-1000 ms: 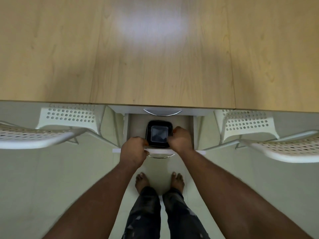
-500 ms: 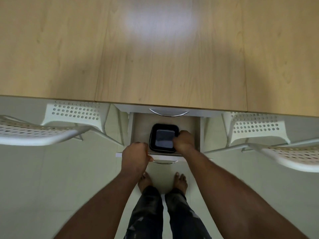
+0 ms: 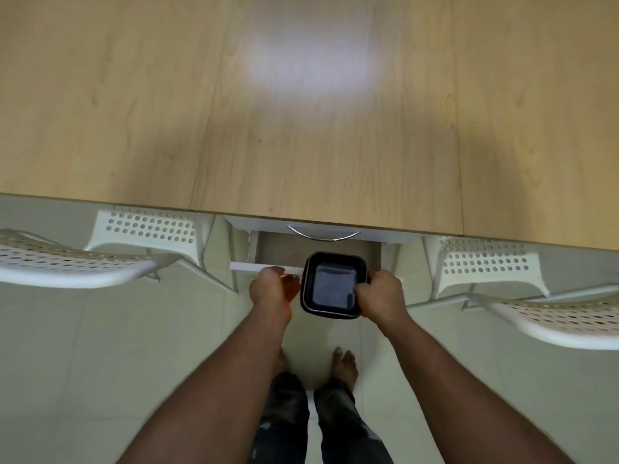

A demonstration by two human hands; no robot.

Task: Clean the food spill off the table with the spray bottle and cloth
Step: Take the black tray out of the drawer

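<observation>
**Two hands at the open drawer, one lifting out a black container**

Nearest to me, my bare feet point(image 3: 345, 363) stand on the pale floor point(image 3: 100, 363), and both forearms reach forward over them. My right hand point(image 3: 380, 296) is curled round the right rim of a black square container point(image 3: 333, 284), thumb over the edge, holding it just in front of and above the drawer point(image 3: 284, 251). My left hand point(image 3: 271, 288) sits at the drawer's white front panel, beside the container; whether its fingers clasp the panel or merely rest on it I cannot tell.

The container looks like thin moulded plastic: I judge it light, slightly flexible at the walls and smooth, so a one-sided rim pinch may let it tip. A second hand on the opposite rim would steady it. Its inside appears dark and glossy; what lies in it, if anything, cannot be made out. The part of the drawer in view shows only a brown base.

Beyond, a curved metal handle point(image 3: 323, 233) sits under the table point(image 3: 167, 112) edge, flanked by two white perforated chairs point(image 3: 144, 229). On the wooden top, only a patch of glare shows. No spill, spray bottle or cloth is in view, so the cleaning proper has not yet begun.
</observation>
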